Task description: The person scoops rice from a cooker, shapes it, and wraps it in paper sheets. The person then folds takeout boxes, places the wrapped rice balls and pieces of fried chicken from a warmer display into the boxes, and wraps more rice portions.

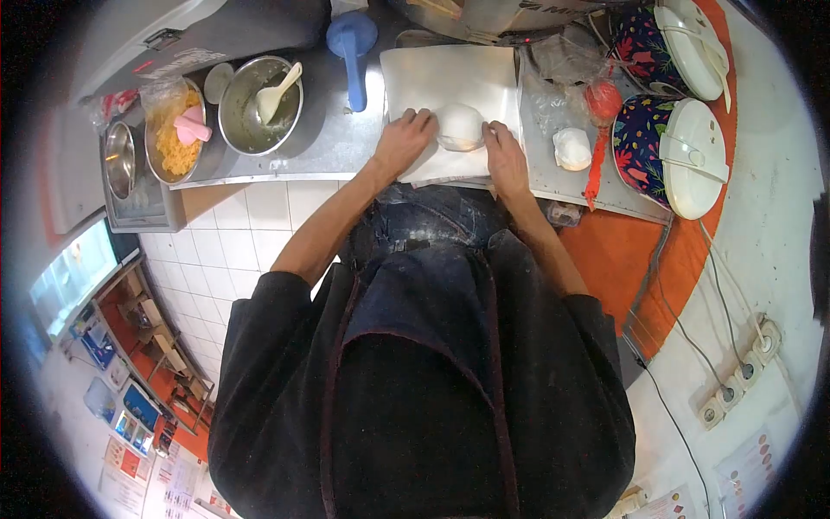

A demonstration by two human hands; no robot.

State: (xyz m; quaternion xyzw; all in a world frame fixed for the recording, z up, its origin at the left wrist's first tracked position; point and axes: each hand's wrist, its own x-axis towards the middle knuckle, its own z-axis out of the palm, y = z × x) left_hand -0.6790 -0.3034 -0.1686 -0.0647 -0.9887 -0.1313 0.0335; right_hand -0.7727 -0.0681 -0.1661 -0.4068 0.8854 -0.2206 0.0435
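Observation:
A round white item (460, 127), perhaps wrapped food, sits on a stack of white paper sheets (450, 73) on the metal counter. My left hand (408, 140) is just to the left of it, fingers bent down at the paper. On the other side, my right hand (504, 156) rests at the right part of the sheets, its fingertips near the round item's edge. Both hands have their fingers drawn together, and whatever lies under the fingertips is too small to make out.
Left along the counter (333, 147) are a steel pot (233, 108) with a spoon, and a bowl of shredded orange food (173, 151). A blue ladle-like tool (354, 65) lies behind. Rightward are a white bundle (571, 149), a red ball-shaped thing (603, 99) and patterned rice cookers (640, 143).

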